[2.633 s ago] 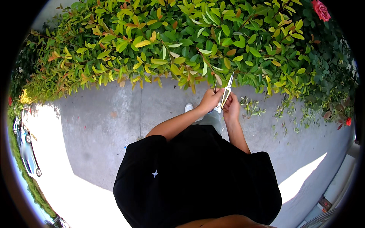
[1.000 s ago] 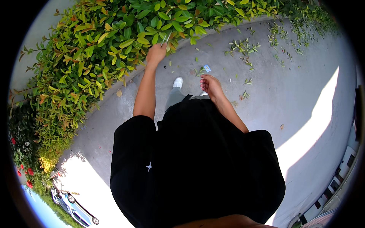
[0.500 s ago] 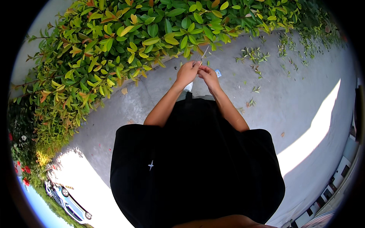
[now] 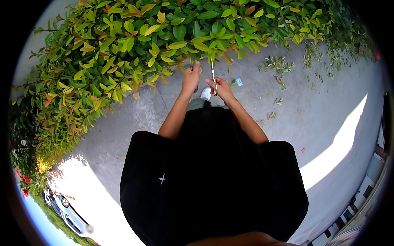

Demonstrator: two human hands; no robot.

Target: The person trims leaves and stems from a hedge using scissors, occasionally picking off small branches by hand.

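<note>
My right hand [image 4: 222, 89] is closed around the gold-coloured handle of a pair of scissors [image 4: 213, 76]. Their slim blades point up toward the lower edge of a leafy hedge [image 4: 180, 33]. To the left of the scissors, my left hand [image 4: 190, 80] is raised close under the leaves with its fingers closed. A thin dark piece sticks out above its fingers and a dark bit shows below them; what it is I cannot make out. The two hands are apart.
Cut sprigs [image 4: 278, 65] lie on the grey concrete ground [image 4: 254, 106] to the right. A small blue-and-white packet [image 4: 239, 82] is near my right hand. My white shoe [image 4: 206, 93] shows below the hands. A car [image 4: 67, 213] stands at far lower left.
My hands were together and have separated. The left has moved left and the right slightly down, with the scissors now upright. The hedge sits a little lower in view.
</note>
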